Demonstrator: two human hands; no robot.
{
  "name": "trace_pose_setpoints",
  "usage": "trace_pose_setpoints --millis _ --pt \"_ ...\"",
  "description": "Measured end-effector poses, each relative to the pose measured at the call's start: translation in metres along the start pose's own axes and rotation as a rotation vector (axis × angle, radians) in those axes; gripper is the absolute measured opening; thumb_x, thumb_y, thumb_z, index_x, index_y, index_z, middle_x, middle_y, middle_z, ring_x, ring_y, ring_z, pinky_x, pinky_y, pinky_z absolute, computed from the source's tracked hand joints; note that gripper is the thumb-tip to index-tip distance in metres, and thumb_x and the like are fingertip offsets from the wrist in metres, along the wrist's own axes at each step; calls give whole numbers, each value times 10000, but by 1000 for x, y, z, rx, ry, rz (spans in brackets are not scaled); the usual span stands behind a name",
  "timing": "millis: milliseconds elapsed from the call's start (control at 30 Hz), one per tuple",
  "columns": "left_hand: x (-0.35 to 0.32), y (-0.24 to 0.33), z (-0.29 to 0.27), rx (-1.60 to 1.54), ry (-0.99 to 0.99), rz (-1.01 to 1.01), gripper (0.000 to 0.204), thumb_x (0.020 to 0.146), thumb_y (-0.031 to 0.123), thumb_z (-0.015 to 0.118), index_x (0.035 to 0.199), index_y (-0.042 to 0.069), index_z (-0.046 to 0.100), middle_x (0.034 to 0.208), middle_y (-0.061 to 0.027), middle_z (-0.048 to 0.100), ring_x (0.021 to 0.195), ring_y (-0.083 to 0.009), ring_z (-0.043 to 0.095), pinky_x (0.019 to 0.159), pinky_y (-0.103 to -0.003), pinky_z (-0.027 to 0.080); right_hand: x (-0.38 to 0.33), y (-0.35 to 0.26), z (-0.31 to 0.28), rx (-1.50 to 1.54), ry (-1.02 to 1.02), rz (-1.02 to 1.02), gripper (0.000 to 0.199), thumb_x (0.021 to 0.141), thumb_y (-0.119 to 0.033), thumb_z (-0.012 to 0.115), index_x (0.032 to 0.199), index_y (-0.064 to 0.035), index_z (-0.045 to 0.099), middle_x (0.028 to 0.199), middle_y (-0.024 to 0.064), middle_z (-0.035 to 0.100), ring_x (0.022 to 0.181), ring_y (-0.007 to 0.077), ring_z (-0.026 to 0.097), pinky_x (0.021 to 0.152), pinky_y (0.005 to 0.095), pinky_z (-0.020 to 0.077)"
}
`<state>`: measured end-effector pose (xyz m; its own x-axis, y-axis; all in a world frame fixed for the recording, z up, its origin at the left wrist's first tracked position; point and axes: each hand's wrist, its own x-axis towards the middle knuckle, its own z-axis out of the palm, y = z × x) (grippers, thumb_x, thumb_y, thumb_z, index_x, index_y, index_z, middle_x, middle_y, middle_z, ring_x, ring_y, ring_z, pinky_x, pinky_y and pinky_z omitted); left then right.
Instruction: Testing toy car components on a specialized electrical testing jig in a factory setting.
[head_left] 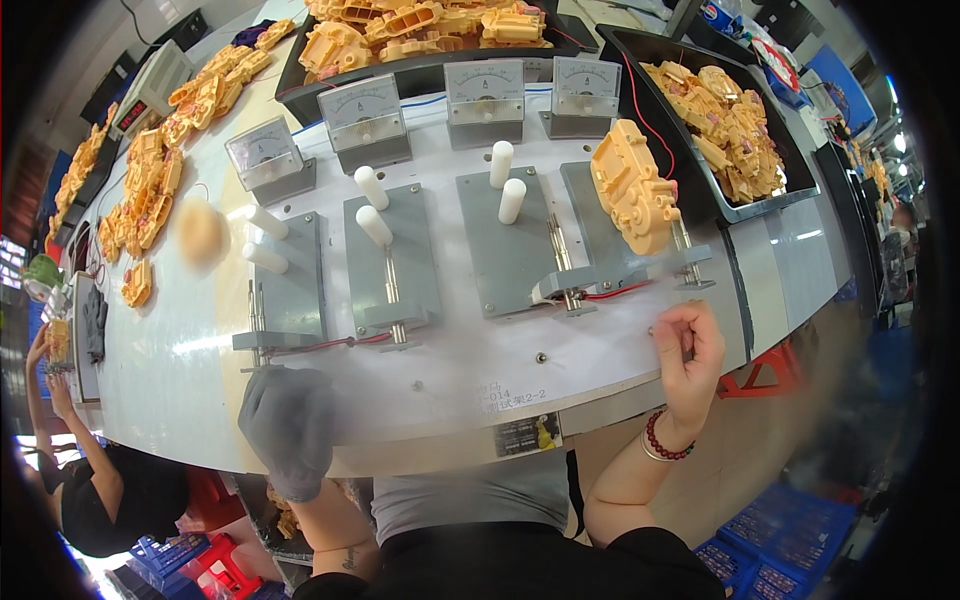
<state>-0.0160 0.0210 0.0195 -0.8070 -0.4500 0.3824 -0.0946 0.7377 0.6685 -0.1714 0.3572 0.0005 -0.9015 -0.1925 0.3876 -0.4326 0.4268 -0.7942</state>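
My left hand point(288, 425), in a grey glove, rests by the near edge of the board, below the leftmost grey test fixture point(308, 270). It is blurred, and its fingers are hidden. My bare right hand point(690, 340) is closed, its curled fingertips at a small metal toggle switch point(651, 331). Just beyond it, a yellow-orange plastic housing point(632, 190) stands tilted on the rightmost fixture point(598, 230), beside its metal probe pins point(684, 240). Another toggle switch point(541, 357) sticks up between my hands. Two middle fixtures point(505, 240) carry white pegs point(512, 200) and no housing.
Several analog panel meters point(484, 92) line the back of the board. Black bins of yellow housings stand behind point(290, 95) and at right point(730, 205). Loose housings point(150, 190) lie along the left. At far left another person's hands point(60, 395) work. Blue crates point(785, 535) sit lower right.
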Motion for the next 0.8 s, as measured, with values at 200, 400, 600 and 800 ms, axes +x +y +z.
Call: trace_pose_setpoints --millis 200,400,600,800 --pt "0 1 2 -3 11 1 95 728 91 662 799 32 644 750 -104 615 696 -293 559 667 -363 459 0 -1 2 39 16 -4 81 887 -50 651 877 -2 585 732 -9 541 603 47 435 538 203 298" --pt "-3 -3 2 9 25 17 79 712 65 642 779 24 637 725 -103 597 682 -278 552 650 -350 451 2 0 5 -44 13 -59 52 858 -26 635 822 -16 599 687 43 518 595 139 469 532 259 340" --pt "16 24 -12 -629 8 29 66 648 0 502 653 -4 568 622 -62 534 560 -135 455 526 -268 351 1 6 5 -62 24 -167 58 841 -41 638 788 -41 615 661 68 509 591 216 446 582 334 360" --pt "86 118 -23 -119 -321 447 87 659 5 644 734 48 640 631 -49 569 579 -194 543 558 -289 425 8 -15 0 36 250 -198 181 822 -143 695 944 -44 605 776 72 541 633 217 473 654 355 400"
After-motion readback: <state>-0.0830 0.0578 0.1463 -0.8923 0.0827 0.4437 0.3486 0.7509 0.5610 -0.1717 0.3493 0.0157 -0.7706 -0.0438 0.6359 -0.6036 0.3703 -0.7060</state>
